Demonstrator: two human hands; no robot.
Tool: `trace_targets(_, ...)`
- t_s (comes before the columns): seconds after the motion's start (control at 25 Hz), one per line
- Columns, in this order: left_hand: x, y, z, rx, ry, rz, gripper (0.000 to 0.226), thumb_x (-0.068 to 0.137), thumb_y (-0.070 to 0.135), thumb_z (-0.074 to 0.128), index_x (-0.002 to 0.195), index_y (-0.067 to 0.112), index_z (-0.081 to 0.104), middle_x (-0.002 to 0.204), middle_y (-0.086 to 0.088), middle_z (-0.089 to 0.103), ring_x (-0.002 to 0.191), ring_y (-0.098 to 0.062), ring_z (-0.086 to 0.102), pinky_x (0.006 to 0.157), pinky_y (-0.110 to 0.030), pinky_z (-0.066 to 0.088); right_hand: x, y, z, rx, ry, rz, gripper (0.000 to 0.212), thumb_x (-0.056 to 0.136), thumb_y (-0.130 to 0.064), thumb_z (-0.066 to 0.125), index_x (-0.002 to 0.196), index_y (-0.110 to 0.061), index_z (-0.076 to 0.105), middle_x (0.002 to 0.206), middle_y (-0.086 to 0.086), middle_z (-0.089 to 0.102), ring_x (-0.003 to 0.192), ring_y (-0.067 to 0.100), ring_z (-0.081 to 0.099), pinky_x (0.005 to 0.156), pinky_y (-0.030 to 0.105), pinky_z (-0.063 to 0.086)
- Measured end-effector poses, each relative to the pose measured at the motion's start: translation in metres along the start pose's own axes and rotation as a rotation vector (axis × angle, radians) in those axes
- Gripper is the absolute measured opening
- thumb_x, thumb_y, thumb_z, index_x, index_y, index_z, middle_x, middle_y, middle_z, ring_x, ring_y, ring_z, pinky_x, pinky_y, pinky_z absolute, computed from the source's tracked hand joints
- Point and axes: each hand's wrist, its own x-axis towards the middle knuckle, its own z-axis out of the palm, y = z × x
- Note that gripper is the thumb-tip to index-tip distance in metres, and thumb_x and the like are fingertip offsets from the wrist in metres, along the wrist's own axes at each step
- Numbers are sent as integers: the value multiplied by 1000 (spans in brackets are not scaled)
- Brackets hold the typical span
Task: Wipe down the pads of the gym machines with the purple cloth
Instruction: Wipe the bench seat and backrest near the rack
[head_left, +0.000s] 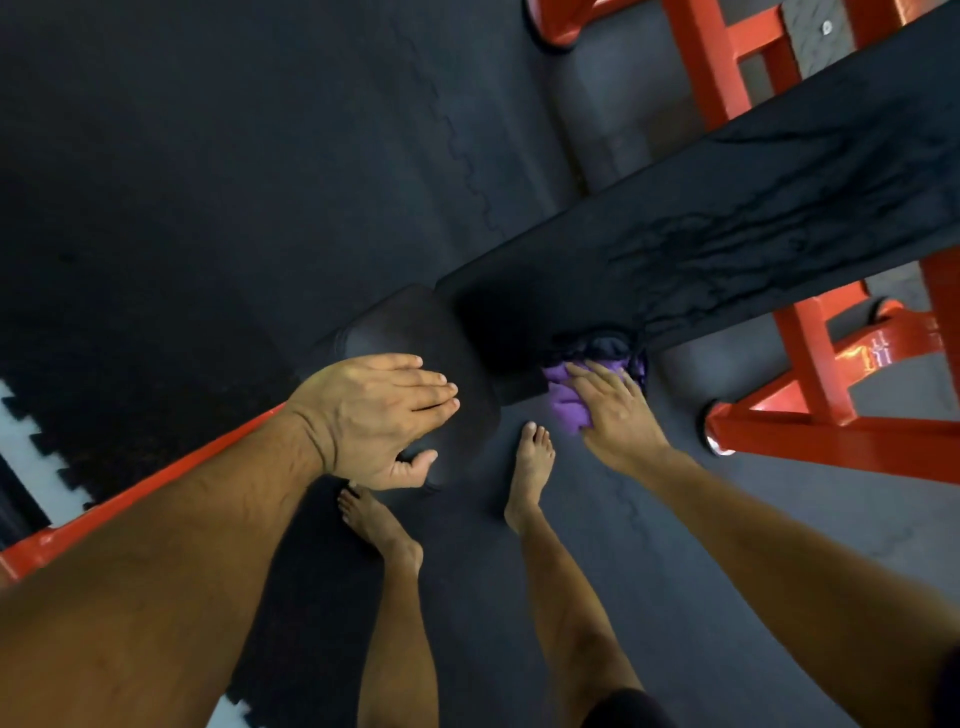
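The right hand (615, 410) covers most of the purple cloth (566, 402), whose far part sinks into shadow under the long black pad (727, 244). That pad and the orange frame (810, 415) run off the right edge.

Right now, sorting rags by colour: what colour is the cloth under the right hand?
Purple cloth, seen in the head view.

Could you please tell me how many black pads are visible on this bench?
2: the long pad, with wet streaks, runs to the upper right; the small pad sits under the left hand. Others may lie out of frame.
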Motion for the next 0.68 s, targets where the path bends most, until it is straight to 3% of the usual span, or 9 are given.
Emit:
trace_targets(0.08,2,3,-4,5,-76,-28,64,90,54,46,131,11,71,135,-4,69,128,-19,63,115,-42,44,-14,-30,0,534,141,298,35,74,-17,42,102,-10,62,103,-2,64,90,24,60,85,40,52)
trace_targets(0.16,5,7,-15,8,-192,-79,72,91,58,38,139,12,65,144,-2,62,137,-16,56,120,-42,37,-22,-64,-2,1114,373,757,16,83,-6,36,91,-13,49,91,0,60,66,14,56,55,35,49)
trace_targets(0.24,15,12,-27,2,-295,-116,80,90,62,26,147,15,57,154,1,53,145,-12,45,124,-39,28,-25,-79,13,1448,611,1175,15,94,-8,46,93,-23,51,95,0,62,63,8,64,58,32,55)
trace_targets(0.32,23,14,-31,12,-361,-116,83,89,63,21,150,17,53,157,3,48,147,-10,42,123,-38,27,-18,-88,42,1685,629,1370,12,95,-22,55,105,-28,54,105,1,64,84,14,71,67,32,59)
trace_targets(0.4,24,11,-31,52,-355,-72,78,90,61,29,144,15,60,151,1,56,140,-13,52,114,-40,37,-2,-92,73,1720,545,1388,21,89,-33,56,109,-27,57,107,2,68,99,28,71,71,36,57)
trace_targets(0.44,21,8,-28,57,-305,-43,72,90,58,36,138,13,66,145,-2,61,133,-16,59,108,-40,42,11,-87,82,1658,605,1359,21,87,-37,52,105,-28,57,100,4,72,90,29,71,68,38,56)
trace_targets(0.52,15,-1,-21,49,-160,7,64,89,50,45,131,10,71,138,-6,67,125,-20,65,103,-42,46,45,-71,63,1513,920,1337,22,87,-35,43,106,-34,55,95,8,74,80,21,67,68,33,53)
trace_targets(0.6,12,-7,-12,55,-86,63,62,92,47,43,130,8,71,137,-8,67,124,-23,67,103,-44,48,69,-50,41,1390,1154,1259,37,91,-30,41,126,-37,53,110,7,72,98,17,68,87,29,54)
trace_targets(0.68,9,-5,-7,71,-77,82,64,96,48,36,131,7,70,138,-9,66,125,-24,66,104,-46,49,75,-58,34,1307,991,1258,34,93,-28,36,124,-35,47,99,-4,75,92,11,70,90,33,56)
